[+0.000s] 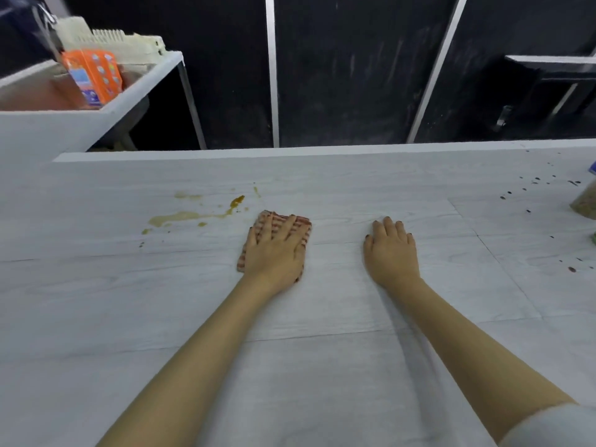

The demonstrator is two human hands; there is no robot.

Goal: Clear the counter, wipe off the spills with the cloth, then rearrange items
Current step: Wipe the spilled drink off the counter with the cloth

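Observation:
A folded red-and-white striped cloth (301, 222) lies on the pale grey counter (322, 317) near its middle. My left hand (277, 250) presses flat on the cloth with straight fingers. Just left of the cloth is a yellow-brown spill (180, 217) with streaks and drops. My right hand (392, 250) rests flat on the bare counter to the right of the cloth, holding nothing. Dark specks (529, 191) are scattered over the counter's far right.
An orange packet (93, 75) and a cream rack (113, 40) sit in the sink area at the back left. A container (585, 201) is cut off at the right edge. A dark panelled wall rises behind the counter's far edge.

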